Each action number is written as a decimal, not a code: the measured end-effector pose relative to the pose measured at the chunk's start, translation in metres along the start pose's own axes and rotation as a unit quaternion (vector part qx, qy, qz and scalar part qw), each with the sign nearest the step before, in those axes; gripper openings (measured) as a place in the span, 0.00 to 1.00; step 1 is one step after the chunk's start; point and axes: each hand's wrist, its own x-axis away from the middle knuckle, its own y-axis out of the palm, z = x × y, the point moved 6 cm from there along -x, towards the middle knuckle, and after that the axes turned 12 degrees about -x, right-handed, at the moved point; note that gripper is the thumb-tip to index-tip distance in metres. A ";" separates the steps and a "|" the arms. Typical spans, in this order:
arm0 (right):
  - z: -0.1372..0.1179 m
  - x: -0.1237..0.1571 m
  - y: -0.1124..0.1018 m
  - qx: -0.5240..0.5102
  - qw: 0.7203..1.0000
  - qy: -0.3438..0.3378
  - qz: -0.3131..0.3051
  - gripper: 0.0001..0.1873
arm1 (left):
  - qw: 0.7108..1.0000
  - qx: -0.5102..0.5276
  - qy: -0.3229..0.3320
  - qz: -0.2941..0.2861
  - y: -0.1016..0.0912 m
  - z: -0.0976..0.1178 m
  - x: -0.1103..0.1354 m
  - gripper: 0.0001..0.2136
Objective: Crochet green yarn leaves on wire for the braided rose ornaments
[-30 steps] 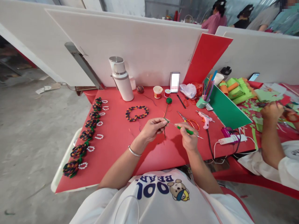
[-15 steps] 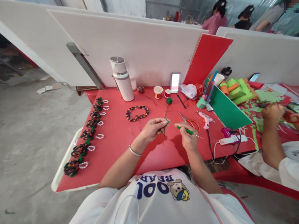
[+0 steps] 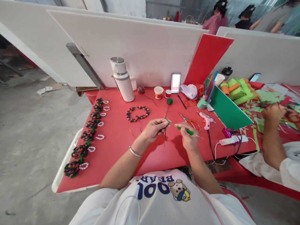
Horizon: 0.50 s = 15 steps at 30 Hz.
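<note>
My left hand point(image 3: 156, 128) is closed in a pinch on green yarn point(image 3: 167, 122), whose tail hangs below the fingers. A strand runs back from it to a small green yarn ball point(image 3: 169, 101). My right hand point(image 3: 189, 139) is wrapped round a green-handled crochet hook point(image 3: 187, 130), its thin tip pointing left to the pinched yarn. Beyond the hands lies a multicoloured crocheted strip point(image 3: 138, 107) curved into a loop. Orange-handled scissors point(image 3: 191, 122) rest just behind my right hand.
Several dark crocheted pieces with bead loops point(image 3: 87, 135) line the table's left edge. A white flask point(image 3: 123, 82), paper cup point(image 3: 158, 92), phone point(image 3: 176, 83), pen cup point(image 3: 203, 102), glue gun point(image 3: 206, 120) and power strip point(image 3: 233, 140) stand or lie around. A co-worker's hand point(image 3: 274, 112) is at right.
My hands, the yarn and the hook stay almost in the same place. At right, the co-worker's hands shift slightly.
</note>
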 end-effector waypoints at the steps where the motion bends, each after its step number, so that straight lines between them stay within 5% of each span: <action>1: 0.000 0.000 0.001 0.003 1.000 -0.002 -0.002 0.09 | 1.000 -0.002 -0.002 0.001 0.000 0.000 0.000 0.20; 7: -0.006 0.000 0.007 0.035 0.999 -0.026 -0.013 0.08 | 1.000 -0.019 0.003 0.016 0.001 0.000 0.000 0.24; 15: -0.024 0.004 0.023 0.157 0.977 -0.134 -0.047 0.12 | 0.984 -0.088 0.116 0.099 0.001 0.005 -0.003 0.27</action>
